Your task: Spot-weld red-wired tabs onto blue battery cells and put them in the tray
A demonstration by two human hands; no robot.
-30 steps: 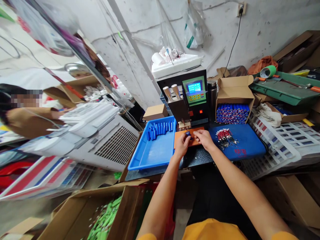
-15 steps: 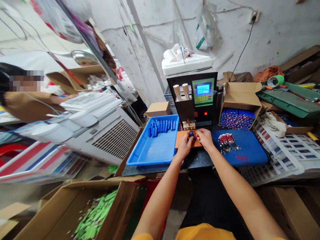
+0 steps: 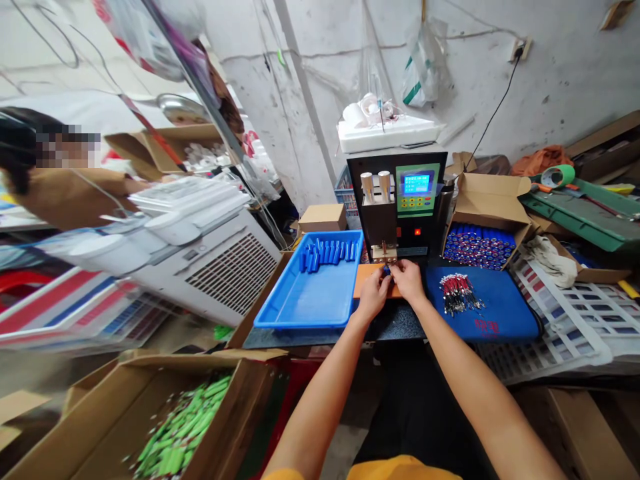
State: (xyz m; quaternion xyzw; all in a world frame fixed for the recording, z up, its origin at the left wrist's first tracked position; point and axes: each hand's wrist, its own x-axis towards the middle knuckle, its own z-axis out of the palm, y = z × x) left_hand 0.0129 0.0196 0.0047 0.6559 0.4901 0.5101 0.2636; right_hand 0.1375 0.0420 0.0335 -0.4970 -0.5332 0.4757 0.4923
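My left hand (image 3: 374,293) pinches a blue cylindrical battery cell (image 3: 387,271), mostly hidden by the fingers. My right hand (image 3: 409,283) is closed right beside it, fingertips touching or nearly touching the cell; whatever they pinch is too small to make out. Both hands are over an orange board (image 3: 364,279), just below the metal electrodes (image 3: 385,253) of a black spot-welding machine (image 3: 370,223) with a lit screen. To the right, a bundle of red and black wire leads (image 3: 457,293) lies on a blue pouch (image 3: 505,313).
Left of the hands is a blue tray (image 3: 300,308) with several blue cells (image 3: 327,253). A cardboard box (image 3: 493,190) of blue cells stands right of the machine. Green cells (image 3: 183,427) fill part of a lower-left box. A co-worker (image 3: 70,193) sits at far left.
The camera view has swung slightly left. My right hand has come closer to the left one at the cell, and less of the cell shows between the fingers.
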